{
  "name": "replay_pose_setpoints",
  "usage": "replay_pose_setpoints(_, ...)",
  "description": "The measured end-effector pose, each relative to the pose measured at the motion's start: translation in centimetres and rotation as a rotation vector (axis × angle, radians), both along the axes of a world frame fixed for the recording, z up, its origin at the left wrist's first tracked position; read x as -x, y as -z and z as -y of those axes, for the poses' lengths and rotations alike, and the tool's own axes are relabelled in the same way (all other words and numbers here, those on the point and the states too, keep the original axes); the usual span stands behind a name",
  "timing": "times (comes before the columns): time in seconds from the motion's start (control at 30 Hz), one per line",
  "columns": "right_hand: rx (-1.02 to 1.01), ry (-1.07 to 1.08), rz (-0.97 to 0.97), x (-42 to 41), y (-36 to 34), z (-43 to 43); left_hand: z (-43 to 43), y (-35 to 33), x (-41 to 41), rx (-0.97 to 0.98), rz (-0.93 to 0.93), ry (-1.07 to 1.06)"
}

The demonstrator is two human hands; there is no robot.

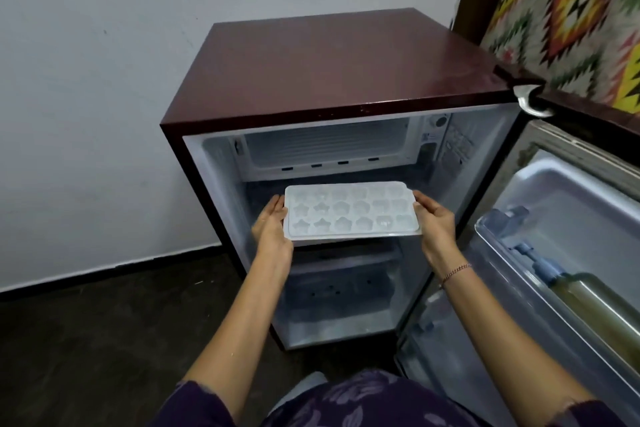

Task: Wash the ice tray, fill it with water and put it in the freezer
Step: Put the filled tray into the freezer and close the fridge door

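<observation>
- Wall (86,80), white; dark floor (86,340)
- Fridge (329,62), maroon; door (571,218) open
- Tray (351,211), level at the fridge mouth, below the freezer (325,146)
- Left hand (272,229), fingers straight, props tray's left edge; right hand (436,222) pinches right edge

Home rm: small maroon fridge (346,59) on dark floor (86,340) by white wall (104,80), patterned cloth (571,10) at rt.
</observation>
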State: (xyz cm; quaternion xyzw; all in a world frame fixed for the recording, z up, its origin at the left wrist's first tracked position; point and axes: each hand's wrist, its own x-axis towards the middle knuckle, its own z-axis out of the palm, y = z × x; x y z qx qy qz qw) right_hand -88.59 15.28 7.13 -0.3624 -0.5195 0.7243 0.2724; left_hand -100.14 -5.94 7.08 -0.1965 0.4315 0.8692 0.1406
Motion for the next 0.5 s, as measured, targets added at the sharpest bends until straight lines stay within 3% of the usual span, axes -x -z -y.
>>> replay_pose_setpoints(0.37,-0.051,-0.033,-0.077,8.3,-1.1,-2.4,-1.9,-1.2,9.2,0.03,-0.094,-0.004)
replay_pose_setpoints(0.5,-0.022,-0.02,-0.125,10.2,-1.4,-2.7,-2.4,-1.0,11.8,0.155,-0.169,0.069)
